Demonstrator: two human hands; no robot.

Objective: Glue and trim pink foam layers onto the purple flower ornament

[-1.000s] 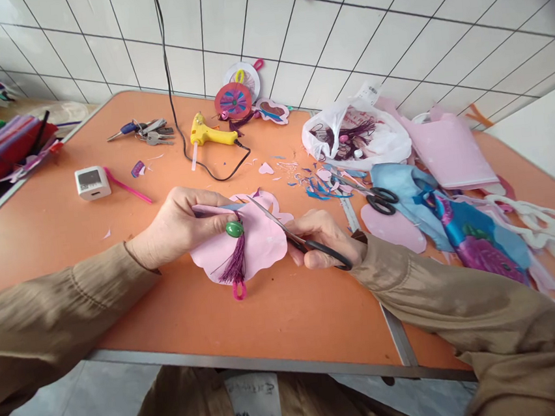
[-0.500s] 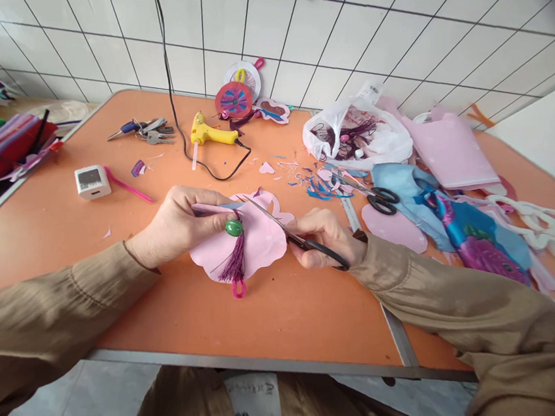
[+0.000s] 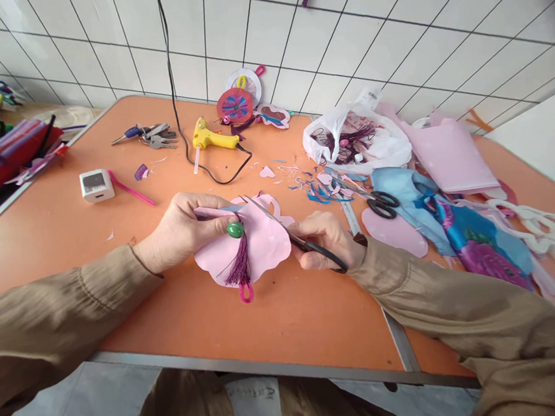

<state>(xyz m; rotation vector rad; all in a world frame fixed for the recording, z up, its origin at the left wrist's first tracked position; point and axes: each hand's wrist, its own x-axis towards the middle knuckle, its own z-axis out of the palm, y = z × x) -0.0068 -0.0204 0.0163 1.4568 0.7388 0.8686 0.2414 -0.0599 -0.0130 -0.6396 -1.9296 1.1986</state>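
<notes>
My left hand [image 3: 182, 233] pinches the upper left edge of a pink scalloped fabric piece [image 3: 266, 245], just above the table. A green oval bead [image 3: 235, 230] sits at my left thumb tip, with a purple tassel [image 3: 238, 267] hanging below it over the pink piece. A bright pink loop [image 3: 246, 293] shows at the lower edge. In my right hand [image 3: 324, 239] is a pair of black-handled scissors [image 3: 321, 251], fingers closed round the handles. Its blades point up and left across the pink piece, their tips near the top edge close to my left fingers.
A yellow glue gun [image 3: 212, 136] with a cord lies behind my hands. Keys [image 3: 155, 136], a white box-shaped device [image 3: 97, 186], fabric scraps [image 3: 324, 187], second scissors [image 3: 382, 204], a plastic bag [image 3: 389, 141] and folded blue cloth [image 3: 407, 199] lie around. Finished round ornaments [image 3: 235, 105] lean at the wall.
The tassel and bright pink loop hang slightly lower and further right. The pink piece has shifted a little right with my left hand; the scissors keep nearly the same place.
</notes>
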